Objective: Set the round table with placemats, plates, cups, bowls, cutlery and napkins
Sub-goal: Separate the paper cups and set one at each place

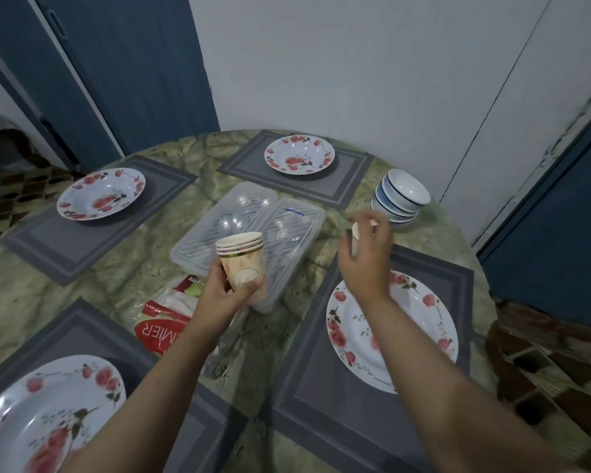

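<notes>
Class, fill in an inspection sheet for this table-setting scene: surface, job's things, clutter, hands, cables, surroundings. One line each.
Surface: round table under a green marbled cloth.
Job's things: four grey placemats, each bearing one floral plate; stacked bowls at the far right; nested paper cups.
Clutter: clear lidded plastic box at the centre; red napkin packet beside it.
Hands: left hand grips the nested paper cups; right hand is by a single cup, mostly hidden and blurred, so its grip is unclear.
Cables: nothing seen.
Surroundings: white wall, blue doors, patterned floor.
</notes>
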